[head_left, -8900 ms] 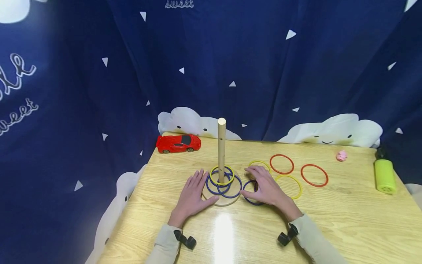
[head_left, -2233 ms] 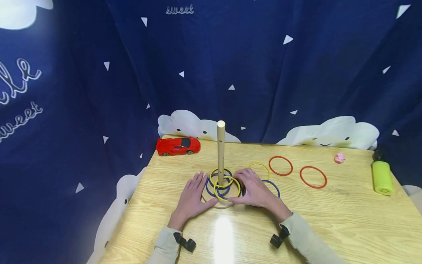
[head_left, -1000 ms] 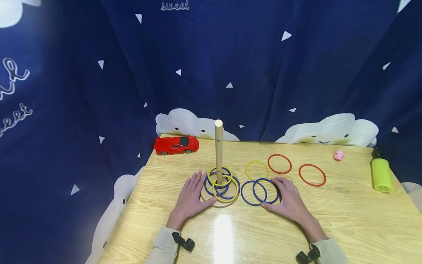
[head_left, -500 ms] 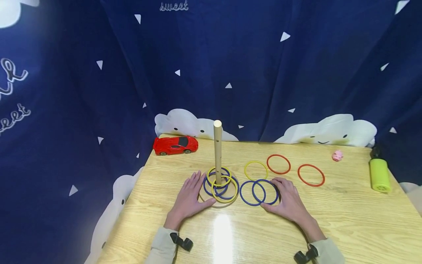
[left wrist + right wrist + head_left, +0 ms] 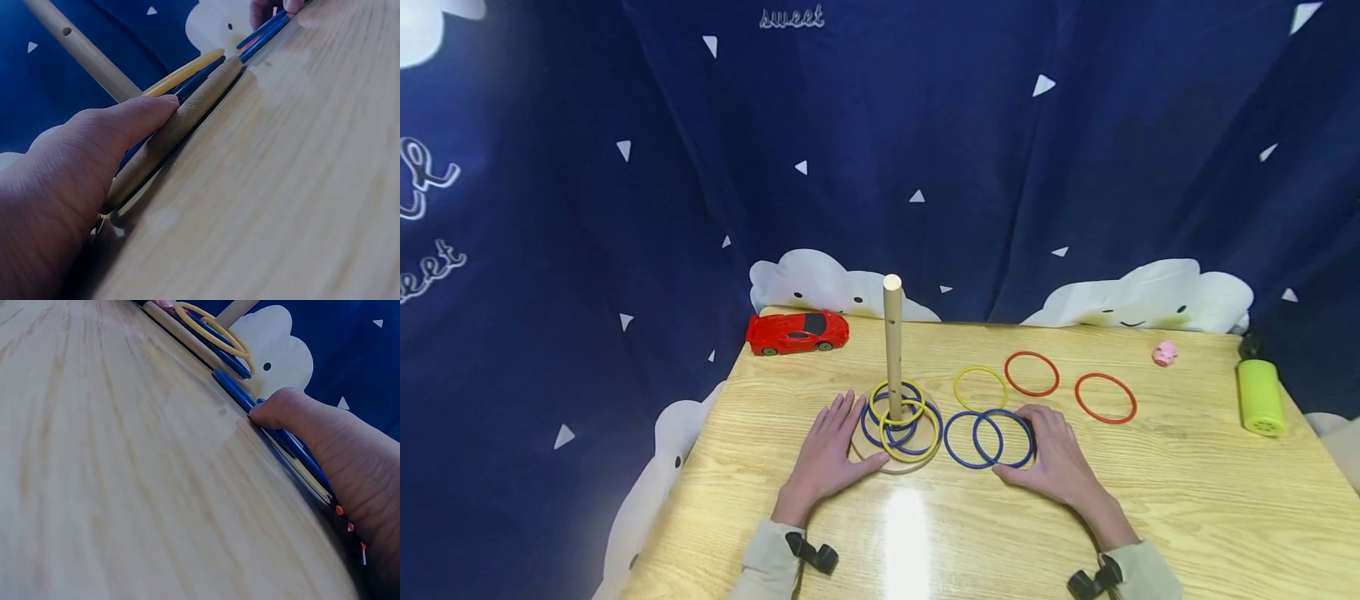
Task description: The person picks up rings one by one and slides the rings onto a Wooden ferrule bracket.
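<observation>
A wooden peg [image 5: 892, 342] rises from a round wooden base [image 5: 862, 450]. Two yellow rings, including a front yellow ring [image 5: 937, 442], and blue rings lie around its foot. My left hand [image 5: 826, 458] rests against the base's left edge, fingers extended; its thumb [image 5: 140, 115] lies on the rim in the left wrist view. Right of the base, a blue ring [image 5: 946, 442] is overlapped by another blue ring [image 5: 976, 429]. My right hand [image 5: 1060, 458] spans this second ring, gripping it between curved fingers and thumb [image 5: 281, 409]. Its far fingertips are hidden in the right wrist view.
Behind the blue rings lie a yellow ring [image 5: 957, 387] and two red rings, one nearer red ring [image 5: 1058, 375] and one farther right red ring [image 5: 1135, 408]. A red toy car [image 5: 797, 332], pink pig [image 5: 1164, 353] and green bottle [image 5: 1260, 397] stand around the table.
A yellow ring from the table's right now lies on the base, released by my right hand. That hand has moved right to the overlapping blue ring. My left hand has stayed at the base.
</observation>
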A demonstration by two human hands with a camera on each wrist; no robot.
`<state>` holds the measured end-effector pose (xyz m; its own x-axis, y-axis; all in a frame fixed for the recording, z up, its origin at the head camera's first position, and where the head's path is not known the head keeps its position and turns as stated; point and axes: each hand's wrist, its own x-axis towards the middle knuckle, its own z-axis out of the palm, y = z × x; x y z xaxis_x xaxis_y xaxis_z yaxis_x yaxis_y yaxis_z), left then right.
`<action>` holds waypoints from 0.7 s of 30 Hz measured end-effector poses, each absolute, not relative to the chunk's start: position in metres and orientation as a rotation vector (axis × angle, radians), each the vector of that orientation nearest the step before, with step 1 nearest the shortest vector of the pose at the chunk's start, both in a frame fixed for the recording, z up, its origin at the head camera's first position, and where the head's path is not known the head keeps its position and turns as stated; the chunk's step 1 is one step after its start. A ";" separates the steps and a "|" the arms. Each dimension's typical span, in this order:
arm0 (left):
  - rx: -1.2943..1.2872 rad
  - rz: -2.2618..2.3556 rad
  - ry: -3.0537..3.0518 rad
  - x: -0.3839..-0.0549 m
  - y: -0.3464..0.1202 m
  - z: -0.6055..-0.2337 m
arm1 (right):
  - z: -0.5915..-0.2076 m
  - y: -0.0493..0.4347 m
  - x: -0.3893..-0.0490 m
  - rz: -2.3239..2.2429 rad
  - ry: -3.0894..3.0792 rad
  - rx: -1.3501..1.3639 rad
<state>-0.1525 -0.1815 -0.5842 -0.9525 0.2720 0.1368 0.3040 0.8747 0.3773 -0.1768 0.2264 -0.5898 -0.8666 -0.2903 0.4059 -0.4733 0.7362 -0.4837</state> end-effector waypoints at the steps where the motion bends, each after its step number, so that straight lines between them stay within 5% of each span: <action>1: -0.456 -0.616 -2.964 -0.153 -0.181 -0.585 | -0.590 0.227 -0.177 0.857 -2.634 0.595; 21: -0.462 -0.597 -2.954 -0.153 -0.181 -0.586 | -0.586 0.227 -0.178 1.009 -2.587 0.605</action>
